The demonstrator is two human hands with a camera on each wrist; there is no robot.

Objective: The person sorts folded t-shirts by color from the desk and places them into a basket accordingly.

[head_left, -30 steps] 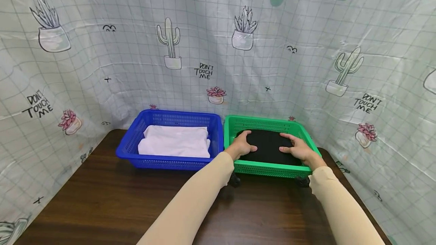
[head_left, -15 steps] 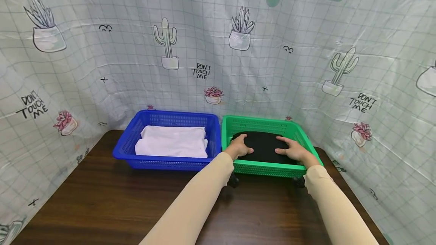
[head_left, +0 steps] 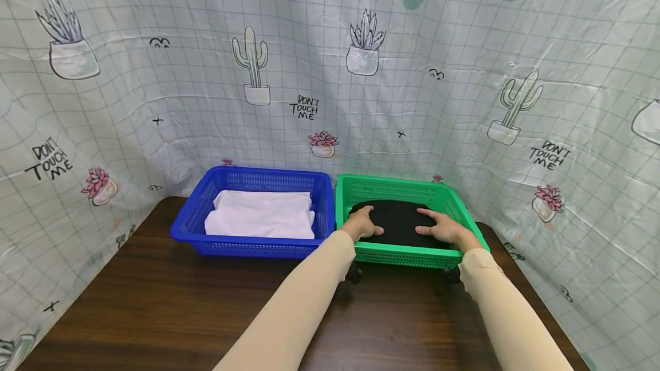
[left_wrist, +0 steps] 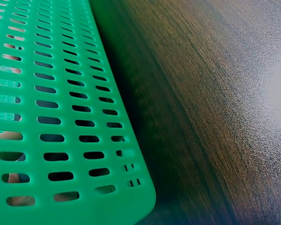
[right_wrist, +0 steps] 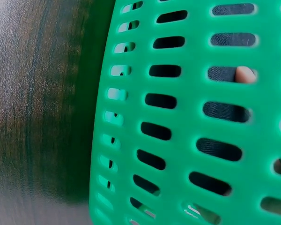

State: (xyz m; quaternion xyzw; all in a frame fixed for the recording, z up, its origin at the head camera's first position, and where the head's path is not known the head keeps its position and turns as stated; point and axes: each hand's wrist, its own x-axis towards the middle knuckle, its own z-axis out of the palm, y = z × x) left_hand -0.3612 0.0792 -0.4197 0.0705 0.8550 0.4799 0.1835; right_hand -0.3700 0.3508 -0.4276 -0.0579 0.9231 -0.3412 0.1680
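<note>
A folded black cloth lies inside the green basket. My left hand holds its left side, thumb and forefinger spread over the top. On the opposite side my right hand holds it with the thumb and forefinger likewise on top. The other fingers are mostly hidden in the head view. Through the slots of the basket wall, the right wrist view shows dark fabric and a fingertip beside it. The left wrist view has mainly the perforated green wall.
To the left a blue basket holds folded white cloth. Both baskets stand side by side on a dark wooden table. Behind them hangs a printed curtain with cactus drawings.
The black cloth and both hands have sunk slightly lower in the green basket, mostly in the first half second. The view has shifted a little; the baskets stay in place.
</note>
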